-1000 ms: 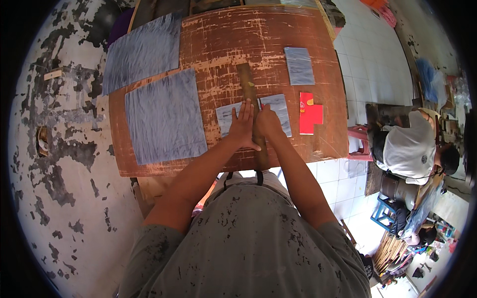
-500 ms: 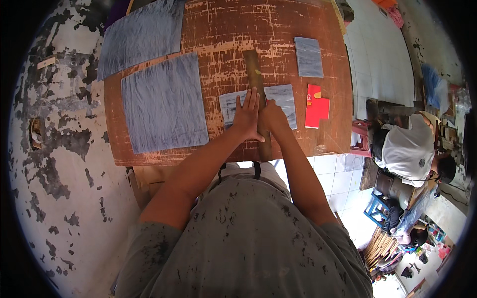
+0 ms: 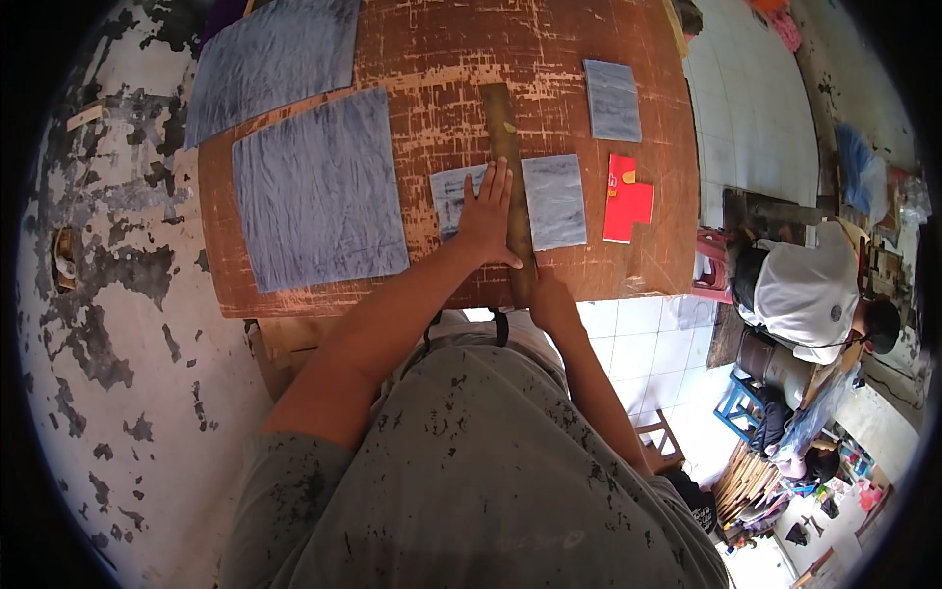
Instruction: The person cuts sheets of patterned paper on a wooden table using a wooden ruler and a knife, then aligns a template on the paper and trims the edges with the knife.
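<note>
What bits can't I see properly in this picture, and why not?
All in the head view:
Small red thing in the right hand: the fingers hide most of it.
Whether the small grey pieces join: the brown strip and left hand cover the middle.
Upper-left grey sheet: the picture's top edge cuts off its far part.
Hands of the co-worker in white: too small to make out.

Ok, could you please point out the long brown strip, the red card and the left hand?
Long brown strip point(image 3: 519, 218): head view, on its middle.
Red card point(image 3: 626, 202): head view, on its centre.
Left hand point(image 3: 485, 218): head view, on its back.
</note>
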Tool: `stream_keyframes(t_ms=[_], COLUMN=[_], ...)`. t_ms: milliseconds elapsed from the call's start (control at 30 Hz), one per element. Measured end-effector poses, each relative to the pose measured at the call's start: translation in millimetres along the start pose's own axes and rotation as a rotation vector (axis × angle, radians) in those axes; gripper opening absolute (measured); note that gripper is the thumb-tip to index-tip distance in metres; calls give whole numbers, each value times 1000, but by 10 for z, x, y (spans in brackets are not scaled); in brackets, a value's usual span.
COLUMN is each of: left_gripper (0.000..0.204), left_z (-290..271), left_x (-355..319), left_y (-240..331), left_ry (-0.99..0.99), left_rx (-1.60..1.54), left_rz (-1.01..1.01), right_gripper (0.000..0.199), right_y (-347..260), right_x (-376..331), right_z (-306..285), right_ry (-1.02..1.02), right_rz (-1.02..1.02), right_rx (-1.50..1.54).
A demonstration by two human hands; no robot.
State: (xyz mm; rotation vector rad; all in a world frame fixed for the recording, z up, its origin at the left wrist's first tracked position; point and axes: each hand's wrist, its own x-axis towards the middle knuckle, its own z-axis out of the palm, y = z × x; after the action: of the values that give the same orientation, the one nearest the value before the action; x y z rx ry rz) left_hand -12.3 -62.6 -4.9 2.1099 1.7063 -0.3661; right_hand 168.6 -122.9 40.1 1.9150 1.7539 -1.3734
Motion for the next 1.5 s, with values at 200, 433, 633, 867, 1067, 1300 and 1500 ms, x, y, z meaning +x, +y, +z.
stream_keyframes(t_ms=[200,433,633,867,1067,1300,1500], left_gripper=[170,170,169,168,168,167,169], left_z=[5,-7,23,69,-40,-29,8], left_x=[-9,17,8,0,19,-3,-17], left_y=[-43,-22,-2,-28,-2,7,-2], left_ry=[-15,-21,-33,-6,-30,-24,-18], left_rx=[-29,14,27,44,49,45,-3], left_rz=[-18,-15,-9,-24,-25,-12,-14], right_gripper=[35,39,41,44,39,34,36], right_y=[106,-647,-705,-589,-139,155,287], right_x=[175,1057,1410,1186,598,19,280], right_z=[-61,-507,-384,-235,-60,156,-17], right_ry=[13,239,216,162,137,60,-19], right_rz=[-64,-176,-225,-246,-298,-22,-69], right_rx=[-134,-31,-74,-157,-206,-38,-189])
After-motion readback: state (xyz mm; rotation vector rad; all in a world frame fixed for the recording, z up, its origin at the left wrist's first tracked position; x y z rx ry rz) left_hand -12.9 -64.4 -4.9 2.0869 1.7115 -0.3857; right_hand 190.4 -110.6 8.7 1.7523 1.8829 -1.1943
